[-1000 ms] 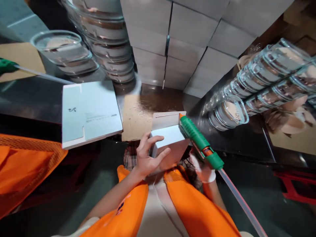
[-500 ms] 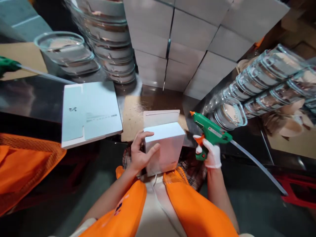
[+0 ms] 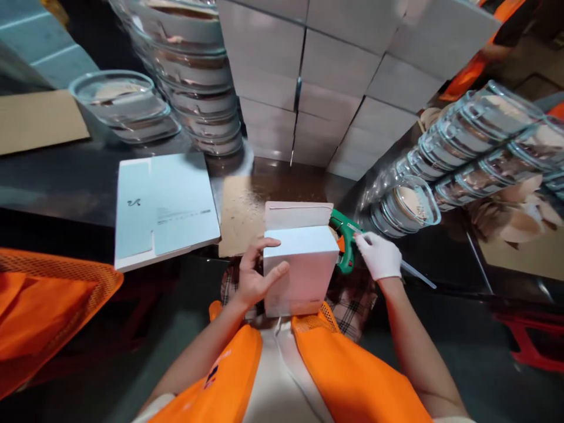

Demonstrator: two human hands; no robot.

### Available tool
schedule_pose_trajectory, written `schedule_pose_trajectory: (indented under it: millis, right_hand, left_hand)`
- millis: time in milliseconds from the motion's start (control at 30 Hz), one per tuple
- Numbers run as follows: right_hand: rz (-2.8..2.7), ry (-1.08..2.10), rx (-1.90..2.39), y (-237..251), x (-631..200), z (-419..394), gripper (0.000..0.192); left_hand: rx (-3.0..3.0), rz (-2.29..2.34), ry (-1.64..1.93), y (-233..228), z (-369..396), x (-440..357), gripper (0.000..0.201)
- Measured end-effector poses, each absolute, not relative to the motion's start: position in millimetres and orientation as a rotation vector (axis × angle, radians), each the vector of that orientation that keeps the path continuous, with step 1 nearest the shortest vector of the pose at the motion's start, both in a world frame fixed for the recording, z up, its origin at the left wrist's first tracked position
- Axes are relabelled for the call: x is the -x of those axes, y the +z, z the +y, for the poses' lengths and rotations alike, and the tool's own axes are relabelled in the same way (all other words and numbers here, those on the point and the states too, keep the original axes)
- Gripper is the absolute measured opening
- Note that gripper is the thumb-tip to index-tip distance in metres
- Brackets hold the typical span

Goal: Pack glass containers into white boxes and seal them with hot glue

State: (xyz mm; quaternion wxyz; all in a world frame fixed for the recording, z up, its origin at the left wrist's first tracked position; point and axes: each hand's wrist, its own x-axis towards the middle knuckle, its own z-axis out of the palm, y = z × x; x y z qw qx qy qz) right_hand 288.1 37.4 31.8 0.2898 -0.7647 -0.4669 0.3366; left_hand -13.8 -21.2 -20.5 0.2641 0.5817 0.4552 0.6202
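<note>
At the near edge of the dark counter (image 3: pixel 66 188), the bare left hand (image 3: pixel 253 276) clamps spread fingers on the small white cardboard box (image 3: pixel 302 267) with its flap raised, while the white-gloved right hand (image 3: pixel 379 255) just beside it grips the green glue gun (image 3: pixel 343 235).

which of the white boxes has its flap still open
The white box gripped by the left hand, its flap standing up at the back. The stacked boxes behind are all closed.
</note>
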Motion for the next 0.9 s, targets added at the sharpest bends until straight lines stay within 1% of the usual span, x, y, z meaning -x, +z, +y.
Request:
schedule_pose_trajectory:
  millis: [33,67,133,200,233,300,333,400,433,467,500,533,567,633,667,767,800,833,867,900]
  right_hand:
    - [-1.286,0.857,1.917,38,-278,37,0.026]
    - [-1.316,0.893,1.771,42,-266,37,0.031]
    - [-1.29,1.174,1.497,48,-241,37,0.045]
    - [-1.176,1.475,1.334,48,-221,38,0.05]
    - [-1.116,1.541,1.295,46,-217,38,0.051]
    - [-1.096,1.51,1.254,43,-217,37,0.052]
    - [-1.173,1.462,1.219,41,-221,36,0.055]
    - [-1.451,1.391,1.095,41,-234,32,0.071]
    - [-1.611,1.362,1.023,43,-239,30,0.08]
    - [-1.756,1.33,0.959,45,-244,28,0.084]
    - [-1.872,1.287,0.916,48,-246,26,0.084]
    - [-1.956,1.228,0.898,51,-246,24,0.077]
    - [-2.022,1.167,0.887,53,-244,22,0.065]
    - [-2.1,1.086,0.849,55,-238,20,0.042]
    - [-2.115,1.068,0.832,55,-234,20,0.035]
    - [-2.106,1.086,0.806,50,-229,20,0.024]
    - [-2.081,1.106,0.82,48,-230,20,0.025]
    - [-2.032,1.124,0.85,44,-232,19,0.031]
    - [-1.952,1.137,0.9,40,-235,16,0.046]
    - [-1.829,1.123,0.973,36,-239,12,0.065]
  left_hand:
    - [-1.586,1.221,1.651,-20,-21,12,0.037]
    - [-1.603,1.217,1.62,-19,-21,11,0.038]
    - [-1.632,1.219,1.573,-20,-22,8,0.042]
    - [-1.624,1.226,1.566,-23,-23,6,0.046]
    - [-1.598,1.226,1.582,-25,-23,5,0.048]
    - [-1.51,1.184,1.64,-30,-22,4,0.052]
    - [-1.457,1.141,1.664,-32,-21,4,0.058]
    - [-1.37,1.048,1.682,-36,-18,5,0.072]
    - [-1.353,1.018,1.674,-37,-17,6,0.073]
    - [-1.359,1.009,1.656,-37,-16,8,0.067]
    - [-1.38,1.017,1.637,-38,-15,9,0.057]
    - [-1.408,1.035,1.62,-37,-15,10,0.048]
    - [-1.434,1.055,1.606,-36,-15,11,0.042]
    - [-1.456,1.081,1.588,-34,-18,12,0.042]
    - [-1.452,1.082,1.588,-33,-19,11,0.041]
    - [-1.456,1.052,1.61,-31,-24,9,0.035]
    - [-1.46,1.037,1.611,-29,-24,10,0.032]
    - [-1.455,1.035,1.614,-28,-24,12,0.03]
    - [-1.428,1.05,1.638,-25,-23,15,0.028]
    - [-1.378,1.081,1.685,-22,-22,19,0.027]
